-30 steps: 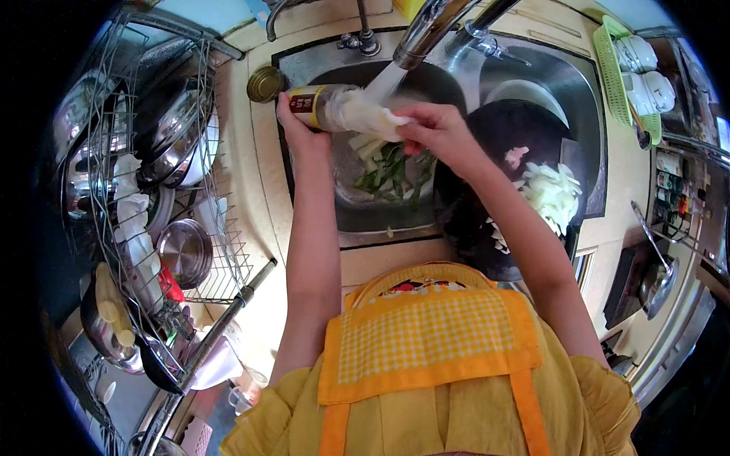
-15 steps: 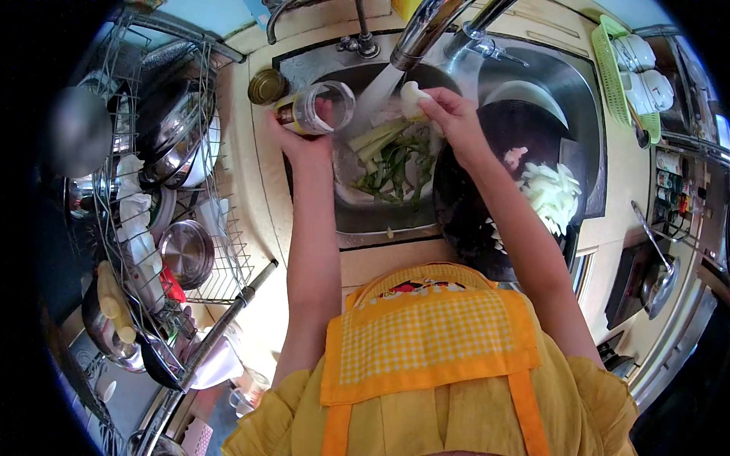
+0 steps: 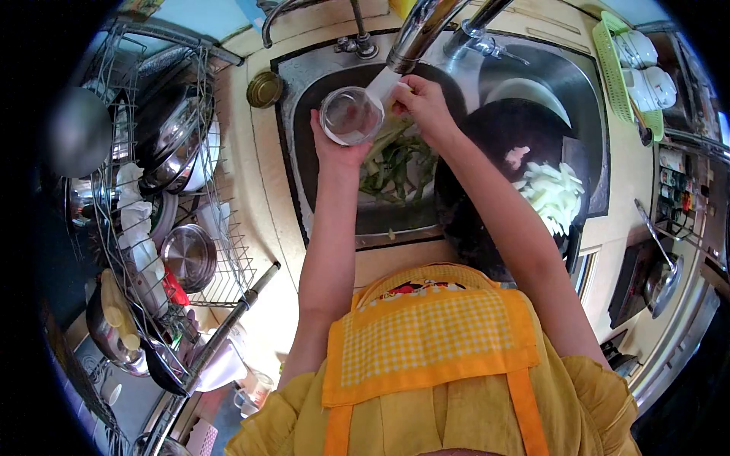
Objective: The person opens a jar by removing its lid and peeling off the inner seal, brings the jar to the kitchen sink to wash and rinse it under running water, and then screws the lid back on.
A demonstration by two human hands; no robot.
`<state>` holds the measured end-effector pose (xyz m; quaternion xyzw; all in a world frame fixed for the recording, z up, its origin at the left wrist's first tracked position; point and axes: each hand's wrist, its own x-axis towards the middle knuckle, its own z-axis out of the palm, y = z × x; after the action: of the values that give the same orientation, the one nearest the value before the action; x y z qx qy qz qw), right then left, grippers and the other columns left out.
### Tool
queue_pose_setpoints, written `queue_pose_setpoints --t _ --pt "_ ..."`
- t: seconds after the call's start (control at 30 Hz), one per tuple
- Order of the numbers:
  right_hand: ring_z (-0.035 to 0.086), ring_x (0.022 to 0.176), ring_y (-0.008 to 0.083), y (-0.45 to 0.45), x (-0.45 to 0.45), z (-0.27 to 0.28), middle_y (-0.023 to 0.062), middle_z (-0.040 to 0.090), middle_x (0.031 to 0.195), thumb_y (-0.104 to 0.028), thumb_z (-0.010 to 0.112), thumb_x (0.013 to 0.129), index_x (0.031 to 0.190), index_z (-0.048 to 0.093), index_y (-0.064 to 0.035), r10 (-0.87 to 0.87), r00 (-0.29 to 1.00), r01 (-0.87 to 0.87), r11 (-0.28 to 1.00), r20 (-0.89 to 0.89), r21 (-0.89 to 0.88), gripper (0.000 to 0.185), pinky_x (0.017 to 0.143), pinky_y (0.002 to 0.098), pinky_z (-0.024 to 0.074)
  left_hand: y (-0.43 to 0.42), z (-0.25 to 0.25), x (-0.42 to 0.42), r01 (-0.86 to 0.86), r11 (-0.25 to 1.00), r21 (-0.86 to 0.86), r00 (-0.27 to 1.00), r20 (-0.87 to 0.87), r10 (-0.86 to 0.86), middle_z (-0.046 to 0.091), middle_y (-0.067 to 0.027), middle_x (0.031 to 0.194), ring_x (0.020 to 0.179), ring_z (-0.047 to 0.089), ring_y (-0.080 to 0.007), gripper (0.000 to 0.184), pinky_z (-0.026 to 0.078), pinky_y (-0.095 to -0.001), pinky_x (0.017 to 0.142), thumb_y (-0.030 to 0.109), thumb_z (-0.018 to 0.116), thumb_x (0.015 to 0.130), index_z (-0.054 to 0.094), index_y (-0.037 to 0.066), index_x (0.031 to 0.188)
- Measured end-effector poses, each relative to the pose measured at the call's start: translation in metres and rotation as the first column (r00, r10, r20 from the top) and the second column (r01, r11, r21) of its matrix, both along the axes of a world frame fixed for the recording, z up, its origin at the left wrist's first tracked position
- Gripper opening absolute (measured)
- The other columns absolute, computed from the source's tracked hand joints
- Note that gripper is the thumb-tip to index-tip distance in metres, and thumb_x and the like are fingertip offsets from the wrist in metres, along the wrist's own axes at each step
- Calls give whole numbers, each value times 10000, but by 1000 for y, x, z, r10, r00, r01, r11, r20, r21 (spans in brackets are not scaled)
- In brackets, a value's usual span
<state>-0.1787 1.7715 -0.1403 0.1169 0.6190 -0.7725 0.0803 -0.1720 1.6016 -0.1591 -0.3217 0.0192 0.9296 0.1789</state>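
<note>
Clasping 1 jar (image 3: 352, 115), left fingers (image 3: 315, 124) just inside the sink rim (image 3: 291, 76), right fingers (image 3: 411, 83) pinching a white piece (image 3: 398, 93), beside running water (image 3: 383, 82).

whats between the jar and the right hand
In the head view, the water stream from the tap shows between the jar and the right hand, with greens visible lower in the sink.

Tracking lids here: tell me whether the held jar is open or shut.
Open. The clear jar in the left hand shows its round mouth to the camera, with no lid over it.
</note>
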Motion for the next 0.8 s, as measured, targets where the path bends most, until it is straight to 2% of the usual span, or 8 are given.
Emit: queue_pose_setpoints --t 0.1,0.23,0.3,0.43,0.53,0.63,0.73,0.8 --pt "552 603 107 -4 -1 2 61 603 722 -170 638 834 911 616 38 14 1000 -14 1000 -23 16 223 560 245 447 12 23 3 -8 959 -282 997 75 30 484 -165 1241 1122 497 -366 654 417 -545 941 619 367 870 478 64 1198" --pt "560 621 117 -7 3 13 72 611 744 -160 623 833 923 607 38 -23 999 26 998 -35 59 218 578 254 456 12 35 1 -10 938 -347 995 90 44 466 -163 1267 1137 487 -359 671 401 -553 957 623 384 867 442 80 1257" --pt "568 646 132 -9 2 11 70 609 739 -163 619 834 925 601 39 40 997 -28 987 -70 160 223 595 262 459 16 50 4 -1 897 -442 999 46 24 454 -159 1281 1144 481 -353 682 402 -555 956 624 405 863 416 91 1289" --pt "573 709 150 -16 -6 -8 72 603 784 -163 600 847 959 585 37 72 993 -42 955 -93 292 229 633 294 463 8 48 8 -73 882 -466 986 100 135 430 -149 1311 1176 462 -345 699 398 -562 959 623 429 860 383 105 1327" --pt "573 749 148 -25 -3 -3 77 607 882 -144 578 854 993 572 26 -32 999 31 984 -1 174 220 674 317 467 0 44 10 -87 881 -466 985 90 145 420 -147 1325 1192 454 -338 699 396 -550 970 619 434 861 380 103 1330" --pt "568 819 118 -33 4 32 28 596 962 -41 495 845 1174 556 -37 -44 997 55 974 56 -218 334 747 239 447 -1 41 12 -77 868 -490 987 89 137 433 -139 1321 1185 464 -333 663 421 -529 949 611 396 875 404 112 1311" --pt "563 910 108 -30 16 37 20 611 1026 -56 482 865 1197 571 -43 156 987 -161 975 -43 -154 344 824 242 435 6 34 10 -70 882 -465 977 145 154 466 -124 1297 1150 494 -333 614 472 -511 893 598 323 901 447 124 1271" --pt "560 926 99 -28 16 19 30 620 1039 -65 482 870 1187 588 -41 92 992 -93 996 -88 -5 335 837 247 437 11 21 11 -50 916 -397 960 232 153 461 -130 1300 1148 498 -336 629 469 -511 904 598 314 902 440 110 1277"
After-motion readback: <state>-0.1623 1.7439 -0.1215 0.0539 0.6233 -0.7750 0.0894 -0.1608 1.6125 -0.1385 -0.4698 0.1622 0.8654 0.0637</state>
